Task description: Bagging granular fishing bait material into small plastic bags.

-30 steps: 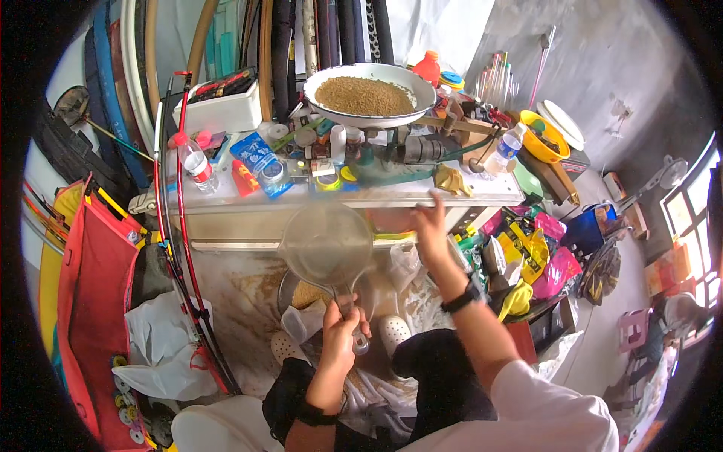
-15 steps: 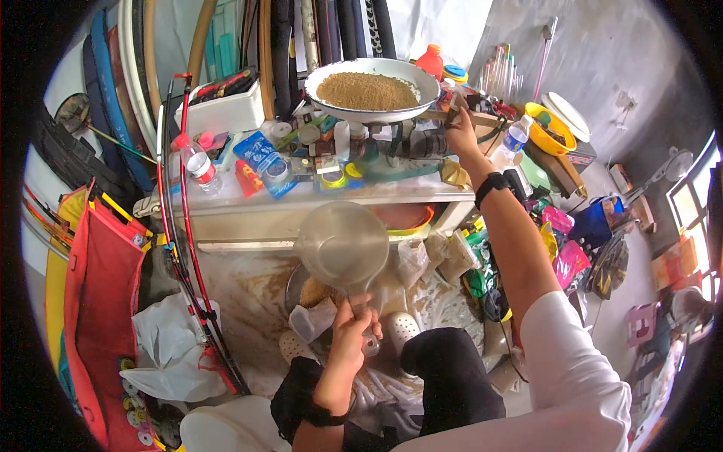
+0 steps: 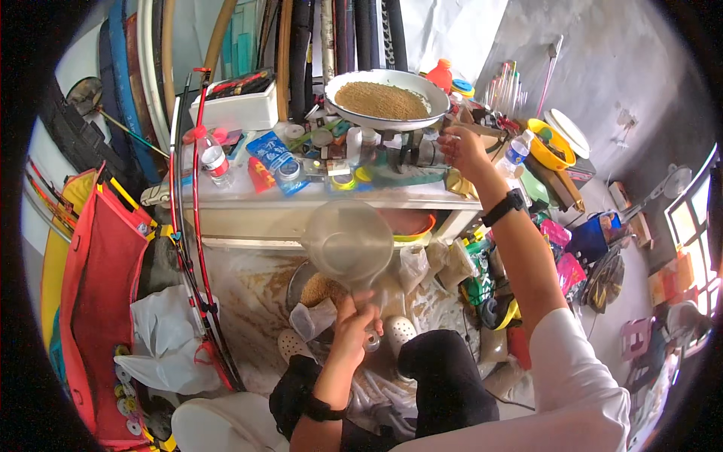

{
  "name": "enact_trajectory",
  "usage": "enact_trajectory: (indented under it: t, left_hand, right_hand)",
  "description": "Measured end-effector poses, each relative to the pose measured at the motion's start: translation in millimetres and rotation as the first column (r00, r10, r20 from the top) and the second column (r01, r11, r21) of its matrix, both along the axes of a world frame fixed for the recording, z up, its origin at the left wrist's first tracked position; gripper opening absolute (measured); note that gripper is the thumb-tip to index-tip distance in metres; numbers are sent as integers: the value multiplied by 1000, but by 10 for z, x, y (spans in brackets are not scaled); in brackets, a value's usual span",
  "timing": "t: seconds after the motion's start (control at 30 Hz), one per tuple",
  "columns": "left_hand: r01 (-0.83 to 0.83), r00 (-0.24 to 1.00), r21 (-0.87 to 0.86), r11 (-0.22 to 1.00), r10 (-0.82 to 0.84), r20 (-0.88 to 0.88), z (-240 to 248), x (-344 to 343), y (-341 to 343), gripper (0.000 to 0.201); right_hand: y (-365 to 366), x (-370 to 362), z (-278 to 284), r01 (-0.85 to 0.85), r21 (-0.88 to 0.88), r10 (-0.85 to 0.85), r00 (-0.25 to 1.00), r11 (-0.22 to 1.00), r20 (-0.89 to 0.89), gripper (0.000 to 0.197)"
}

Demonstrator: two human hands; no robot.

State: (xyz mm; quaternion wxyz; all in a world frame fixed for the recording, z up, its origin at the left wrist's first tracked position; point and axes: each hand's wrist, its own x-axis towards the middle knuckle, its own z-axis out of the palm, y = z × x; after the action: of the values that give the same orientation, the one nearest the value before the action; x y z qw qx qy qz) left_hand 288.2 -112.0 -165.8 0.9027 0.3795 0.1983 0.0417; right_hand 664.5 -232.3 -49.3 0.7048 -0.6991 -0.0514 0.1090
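Observation:
My left hand (image 3: pixel 354 328) is wrapped round the handle of a translucent plastic dipper (image 3: pixel 348 242), holding its round bowl above the floor in front of my knees. The dipper looks hazy and I see nothing in it. My right hand (image 3: pixel 463 153) reaches over the cluttered table, just right of and below a white enamel basin (image 3: pixel 433 92). Its fingers are bent and somewhat apart, and no held thing shows between them. A heap of brown grainy material (image 3: pixel 380 101) lies in the raised basin. Below, partly behind the dipper, a bowl (image 3: pixel 295 282) on the floor holds similar tan grains (image 3: pixel 322 289).
Jars, packets and a water bottle (image 3: pixel 216 166) crowd the white table (image 3: pixel 301 218). Another bottle (image 3: pixel 517 151) and a yellow bowl (image 3: pixel 553 154) stand right. Red and black rods (image 3: pixel 199 248) rise at the left beside a red bag (image 3: pixel 102 301). White plastic bags (image 3: pixel 169 339) lie nearby.
My right hand has come down and away from the basin's right side toward the table's front; the dark thing seen at its fingers before no longer shows. The dipper stays nearly in place.

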Motion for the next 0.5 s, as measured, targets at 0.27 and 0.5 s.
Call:
enact_trajectory:
  t: [0.27,0.5]
  left_hand:
    - [54,998,55,997,-55,11,42,-23,34,23]
    - [29,998,53,998,-31,48,-13,-40,45,23]
  right_hand:
    - [368,-386,481,-106,240,166,955,965,-247,50]
    - [564,-71,275,-61,285,147,945,957,-292,33]
